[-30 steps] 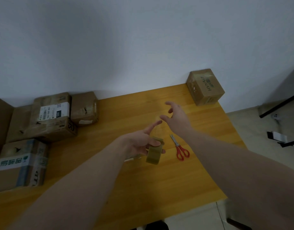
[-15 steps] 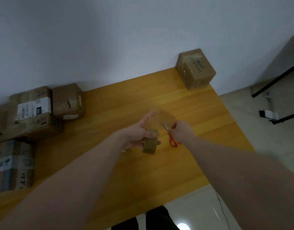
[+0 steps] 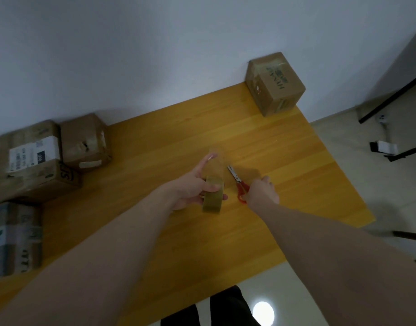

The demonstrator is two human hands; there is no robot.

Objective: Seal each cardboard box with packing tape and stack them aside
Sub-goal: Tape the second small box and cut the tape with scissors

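Observation:
My left hand (image 3: 194, 184) grips a roll of brown packing tape (image 3: 212, 198) above the middle of the wooden table (image 3: 296, 175); its index finger points up with a clear strip of tape (image 3: 217, 164) stuck to the tip. My right hand (image 3: 261, 191) closes on the red handles of the scissors (image 3: 237, 183), whose blades point away from me on the table. One cardboard box (image 3: 276, 84) stands at the far right corner against the wall. Several more boxes sit at the left: a small one (image 3: 84, 141), a labelled one (image 3: 33, 161), and one at the left edge (image 3: 14, 238).
The table's right edge drops to a pale floor (image 3: 343, 161). Black furniture legs (image 3: 395, 90) and a white object (image 3: 385, 148) lie to the right. My dark-clothed legs (image 3: 228, 309) show below the table's near edge.
My right hand dropped from mid-air, where it was open, down onto the scissors' handles. The left hand kept the tape roll with the strip raised. The view shifted slightly.

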